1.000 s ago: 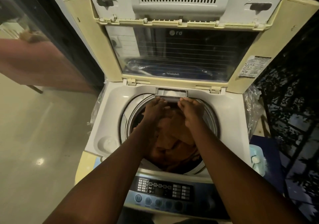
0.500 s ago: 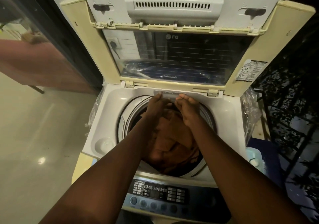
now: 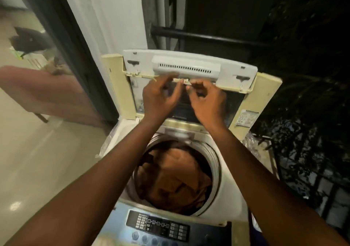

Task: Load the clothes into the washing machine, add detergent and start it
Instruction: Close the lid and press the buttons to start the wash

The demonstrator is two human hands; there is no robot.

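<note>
A pink table (image 3: 47, 94) stood left of the white pillar (image 3: 113, 27); a black bar (image 3: 208, 37) and dark plants (image 3: 312, 75) lay right of it.

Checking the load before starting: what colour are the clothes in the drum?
Orange-brown: the clothes lie bunched in the steel drum, which shows best in the head view.

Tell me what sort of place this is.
Probably a home balcony or utility corner at night: a top-loading washing machine stands beside a glass door to a tiled room, with a railing and dark leaves behind.
</note>
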